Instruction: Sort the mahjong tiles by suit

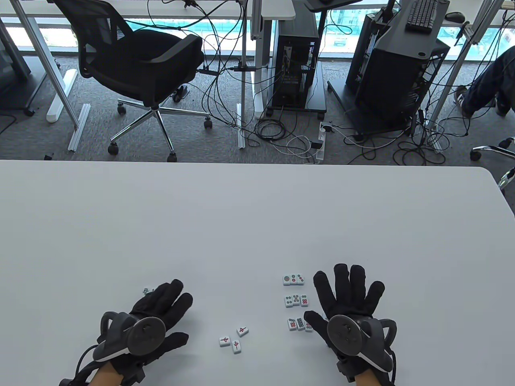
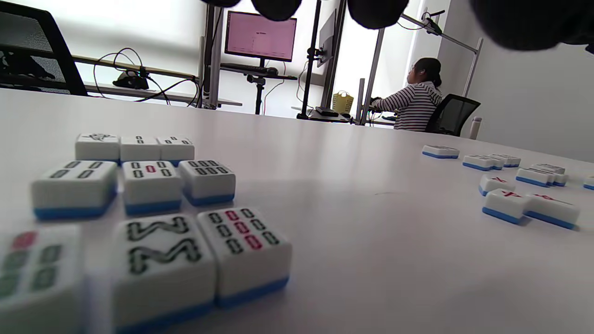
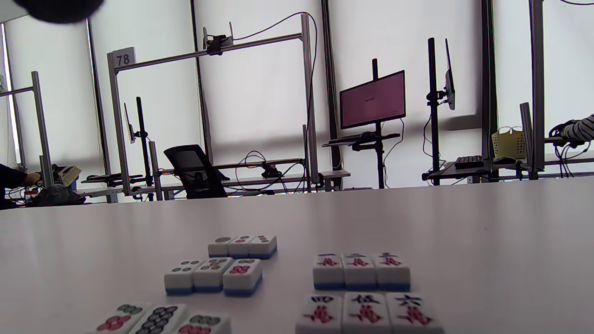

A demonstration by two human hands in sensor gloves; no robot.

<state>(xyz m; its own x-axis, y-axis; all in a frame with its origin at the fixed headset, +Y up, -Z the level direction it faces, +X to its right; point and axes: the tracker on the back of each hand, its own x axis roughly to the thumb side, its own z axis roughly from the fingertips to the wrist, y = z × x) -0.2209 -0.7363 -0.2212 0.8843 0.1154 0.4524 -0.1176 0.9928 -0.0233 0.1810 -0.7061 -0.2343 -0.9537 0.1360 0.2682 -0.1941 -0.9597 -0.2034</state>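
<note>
Tiles [image 1: 293, 279] in rows beside flat hands [image 1: 348, 299].

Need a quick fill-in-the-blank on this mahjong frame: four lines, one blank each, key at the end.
1. The white, blue-backed circle-suit tiles beside the black-gloved right hand form ___ rows of three.
2. Between the two hands, the loose red-marked character tiles outside any row number ___.
3. The rowed tiles that the left wrist view shows by the black-gloved left hand are of the ___ suit.
4. Every tile in view lies face ___.

Missing words: three; three; bamboo; up.
</note>
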